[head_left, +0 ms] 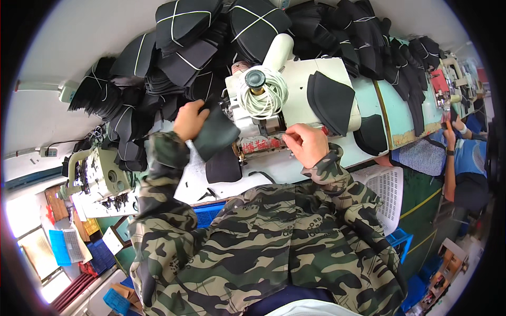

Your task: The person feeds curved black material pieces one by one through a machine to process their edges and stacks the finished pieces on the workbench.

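My left hand grips the upper left edge of a dark, curved fabric piece beside the working end of a pale sewing machine. My right hand is at the machine's front edge, thumb and forefinger drawn together; whatever they hold, if anything, is too small to make out. On the machine sits a coil of white cord around a dark-topped post. Below the fabric in my left hand, another dark piece lies on the white tabletop. Two stacked curved panels rest on the machine's right side.
Tied bundles of black panels pile up along the back. A second machine stands at the left. To the right are a white perforated basket and another person seated at a further machine. A blue crate shows under the table edge.
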`<state>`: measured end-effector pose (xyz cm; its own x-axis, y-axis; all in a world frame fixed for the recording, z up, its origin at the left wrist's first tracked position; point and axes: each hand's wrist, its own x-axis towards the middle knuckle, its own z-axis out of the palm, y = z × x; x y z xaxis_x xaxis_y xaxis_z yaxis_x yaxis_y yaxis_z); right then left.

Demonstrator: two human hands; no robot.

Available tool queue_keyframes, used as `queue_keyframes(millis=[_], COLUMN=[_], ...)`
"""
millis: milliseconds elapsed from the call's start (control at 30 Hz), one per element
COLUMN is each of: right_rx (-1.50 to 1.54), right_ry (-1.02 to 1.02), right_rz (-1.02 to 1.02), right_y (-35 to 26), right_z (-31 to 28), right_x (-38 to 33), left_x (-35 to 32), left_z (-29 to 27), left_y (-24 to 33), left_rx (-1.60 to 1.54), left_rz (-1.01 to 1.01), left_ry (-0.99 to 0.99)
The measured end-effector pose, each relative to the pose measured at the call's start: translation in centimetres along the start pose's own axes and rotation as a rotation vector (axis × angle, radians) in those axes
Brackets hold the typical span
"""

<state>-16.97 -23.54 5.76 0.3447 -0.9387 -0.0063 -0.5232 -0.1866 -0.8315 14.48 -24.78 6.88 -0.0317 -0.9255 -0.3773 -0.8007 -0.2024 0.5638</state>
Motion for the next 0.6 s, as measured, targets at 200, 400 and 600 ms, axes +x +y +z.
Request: queue_keyframes(millis=[200, 400, 600], right_rx=[0.339, 0.534, 0.029], right_ry=[-0.221, -0.378, -0.243], right_rz=[0.124, 0.341, -0.003], right_y=[-0.2, -0.2, 0.2], right_z=[1.0, 2.8, 1.3], right_x=[-0.3, -0.4, 1.2], left_x=[-3.8, -4.0, -2.2], left_z=[6.0, 7.6, 6.1], left_y=[3.9, 4.9, 2.8], left_rx=[-0.59, -0.997, -0.695], left_rz=[0.111, -0.152, -0.184], left_ry=[-0.667, -0.604, -0.511])
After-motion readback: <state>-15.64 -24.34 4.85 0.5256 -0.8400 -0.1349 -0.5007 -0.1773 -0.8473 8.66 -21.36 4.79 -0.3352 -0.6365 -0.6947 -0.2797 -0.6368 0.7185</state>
